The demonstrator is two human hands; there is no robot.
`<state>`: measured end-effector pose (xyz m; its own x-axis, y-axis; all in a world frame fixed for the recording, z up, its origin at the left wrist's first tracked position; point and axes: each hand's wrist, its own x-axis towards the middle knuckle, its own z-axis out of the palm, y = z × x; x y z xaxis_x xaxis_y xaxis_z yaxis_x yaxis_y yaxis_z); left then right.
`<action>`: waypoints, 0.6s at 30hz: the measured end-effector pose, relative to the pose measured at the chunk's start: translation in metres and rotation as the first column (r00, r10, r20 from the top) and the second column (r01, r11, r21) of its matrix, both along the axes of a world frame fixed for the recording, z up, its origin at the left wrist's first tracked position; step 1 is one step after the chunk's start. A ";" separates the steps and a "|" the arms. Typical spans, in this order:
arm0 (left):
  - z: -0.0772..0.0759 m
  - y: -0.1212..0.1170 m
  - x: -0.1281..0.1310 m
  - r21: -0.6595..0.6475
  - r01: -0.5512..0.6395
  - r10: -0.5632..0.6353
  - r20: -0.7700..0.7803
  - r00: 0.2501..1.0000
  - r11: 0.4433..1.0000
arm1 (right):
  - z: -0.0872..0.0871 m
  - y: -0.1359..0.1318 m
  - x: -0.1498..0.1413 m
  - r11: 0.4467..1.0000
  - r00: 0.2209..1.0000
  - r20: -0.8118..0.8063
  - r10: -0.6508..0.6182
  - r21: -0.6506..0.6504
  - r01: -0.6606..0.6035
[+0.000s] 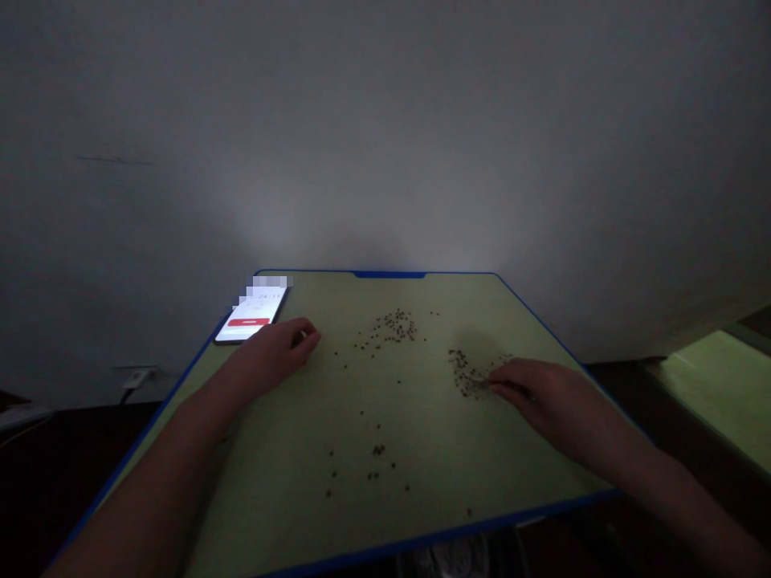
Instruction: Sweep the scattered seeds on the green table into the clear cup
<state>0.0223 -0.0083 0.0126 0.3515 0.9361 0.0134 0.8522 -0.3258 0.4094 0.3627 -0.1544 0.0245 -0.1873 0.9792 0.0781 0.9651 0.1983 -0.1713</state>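
Observation:
My left hand [283, 351] rests on the left side of the table with its fingers curled in, and I see nothing held in them. My right hand [530, 385] is closed in a pinch at the right, around a thin, slender tool [480, 380] whose tip reaches left. The dim light hides the tool's exact kind. That tip is among a loose patch of small dark beads or seeds [461, 371]. A denser cluster of the same dark grains [397, 325] lies farther back in the middle. Several more grains [377, 450] are scattered nearer the front edge.
The pale table [289, 482] has a blue rim and stands against a grey wall [385, 144]. A lit phone [250, 313] lies at its back left corner, just beyond my left hand. A plug in a socket [137, 377] is at the left; another pale surface [720, 385] is at the right.

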 end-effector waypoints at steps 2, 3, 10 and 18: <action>0.001 -0.001 0.001 -0.009 -0.003 0.003 -0.003 1.000 1.000 | -0.003 -0.002 0.001 1.000 1.000 0.030 0.003 -0.004 -0.003; 0.001 -0.001 0.001 -0.016 -0.007 0.007 -0.003 1.000 1.000 | -0.005 -0.003 0.003 1.000 0.999 0.043 0.008 -0.006 -0.008; 0.000 0.000 -0.001 -0.037 -0.004 0.003 -0.019 1.000 0.999 | -0.017 0.002 0.016 0.998 0.999 -0.004 0.054 0.021 -0.054; -0.003 0.002 -0.002 -0.055 0.000 -0.001 -0.024 1.000 0.998 | -0.028 0.035 0.013 0.992 0.993 -0.052 0.105 0.075 -0.101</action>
